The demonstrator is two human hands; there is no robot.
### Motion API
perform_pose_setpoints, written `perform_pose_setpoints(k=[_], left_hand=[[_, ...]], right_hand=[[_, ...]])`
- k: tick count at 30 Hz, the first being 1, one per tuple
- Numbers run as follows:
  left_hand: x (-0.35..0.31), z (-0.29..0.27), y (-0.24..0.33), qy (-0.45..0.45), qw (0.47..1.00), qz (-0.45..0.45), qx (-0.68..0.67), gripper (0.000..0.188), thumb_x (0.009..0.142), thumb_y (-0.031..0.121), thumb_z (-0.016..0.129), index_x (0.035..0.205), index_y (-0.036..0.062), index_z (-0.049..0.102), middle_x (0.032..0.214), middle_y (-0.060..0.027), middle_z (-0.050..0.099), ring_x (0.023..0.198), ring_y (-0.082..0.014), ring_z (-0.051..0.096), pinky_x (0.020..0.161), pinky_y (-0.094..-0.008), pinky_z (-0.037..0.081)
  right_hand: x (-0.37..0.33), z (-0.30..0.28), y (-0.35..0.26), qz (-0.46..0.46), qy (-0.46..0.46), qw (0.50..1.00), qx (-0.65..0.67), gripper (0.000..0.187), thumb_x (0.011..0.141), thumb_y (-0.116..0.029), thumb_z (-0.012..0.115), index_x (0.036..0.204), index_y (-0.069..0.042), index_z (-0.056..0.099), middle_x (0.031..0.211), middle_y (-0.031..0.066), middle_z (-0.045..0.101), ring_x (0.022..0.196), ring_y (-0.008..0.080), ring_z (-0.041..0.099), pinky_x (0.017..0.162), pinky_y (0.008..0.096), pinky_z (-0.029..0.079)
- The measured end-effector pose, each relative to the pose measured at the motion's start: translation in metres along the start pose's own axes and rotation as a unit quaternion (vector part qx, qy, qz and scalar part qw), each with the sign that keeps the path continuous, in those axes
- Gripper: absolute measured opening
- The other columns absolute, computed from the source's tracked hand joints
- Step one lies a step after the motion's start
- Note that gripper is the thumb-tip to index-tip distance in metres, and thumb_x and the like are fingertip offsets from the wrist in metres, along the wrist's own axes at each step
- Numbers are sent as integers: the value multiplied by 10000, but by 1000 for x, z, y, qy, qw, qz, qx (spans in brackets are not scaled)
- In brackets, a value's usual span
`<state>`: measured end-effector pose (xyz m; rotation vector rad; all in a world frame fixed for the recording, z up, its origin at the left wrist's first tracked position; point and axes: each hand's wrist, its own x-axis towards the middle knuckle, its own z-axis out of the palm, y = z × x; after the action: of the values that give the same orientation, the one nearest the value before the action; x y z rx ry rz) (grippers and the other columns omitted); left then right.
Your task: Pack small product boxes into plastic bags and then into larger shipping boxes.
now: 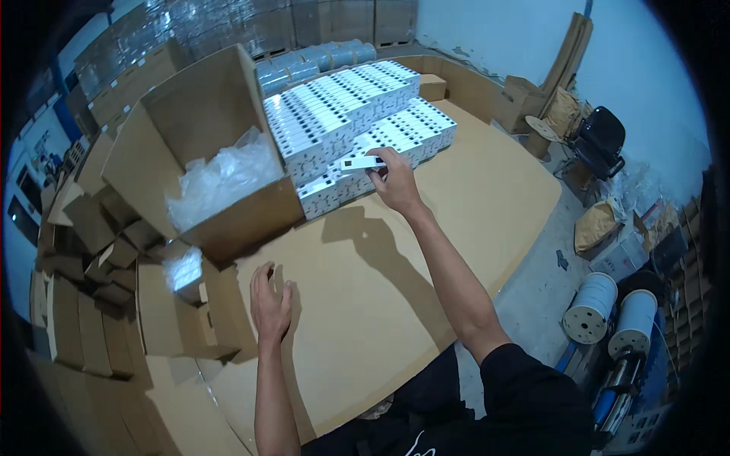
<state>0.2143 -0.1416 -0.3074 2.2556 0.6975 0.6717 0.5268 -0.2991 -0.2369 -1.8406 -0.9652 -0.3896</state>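
My right hand (395,181) reaches forward and grips a small flat white box (363,163) just above the near rows of stacked white boxes (346,121). The stack stands in tiers on the cardboard-covered table (456,190). My left hand (270,304) rests flat on the cardboard near the table's front, fingers spread, holding nothing. It lies beside a small open carton (186,304) at my left.
A large open carton (205,144) with clear plastic bags inside stands left of the white stack. Flattened and folded cartons (84,304) pile up at far left. A black chair (601,140), sacks and two white rolls (612,311) sit on the floor at right.
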Motion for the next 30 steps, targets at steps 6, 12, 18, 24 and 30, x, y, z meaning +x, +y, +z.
perform_pose_setpoints(k=[6,12,18,24,30], left_hand=[[-9,-5,-2,36,994,-26,-102,484,957,188,623,1399,65,468,1319,-153,584,1237,-283,557,1071,-418,423],[-15,-21,-16,33,916,-119,-380,391,1075,301,459,1400,83,474,884,-71,665,795,-135,647,760,-285,531],[-10,-22,-33,66,889,-125,-437,306,1076,337,473,1254,96,528,907,-31,638,750,-106,632,713,-256,531],[10,-9,-24,141,920,-42,-362,359,978,80,617,1321,44,518,1042,-98,669,912,-129,621,809,-291,519],[11,-3,-43,138,968,-45,-207,442,927,47,659,1347,20,521,1149,-174,697,1055,-233,685,919,-359,525]], right_hand=[[-51,47,-58,-3,-58,995,76,311,798,28,691,1097,-20,622,1026,156,639,818,324,663,686,384,554],[-103,88,-118,-18,-173,979,106,309,768,30,699,1064,-19,622,1004,164,633,897,372,644,752,437,524],[-124,109,-135,-38,-203,960,190,292,774,45,673,1056,-14,630,1054,146,643,963,328,658,805,403,538],[-129,138,-100,121,-166,902,380,172,897,61,592,1064,22,602,1125,120,642,1090,212,648,916,340,555],[-124,139,-91,125,-170,904,371,288,897,100,580,1159,22,489,1120,145,639,1090,227,659,928,340,543]])
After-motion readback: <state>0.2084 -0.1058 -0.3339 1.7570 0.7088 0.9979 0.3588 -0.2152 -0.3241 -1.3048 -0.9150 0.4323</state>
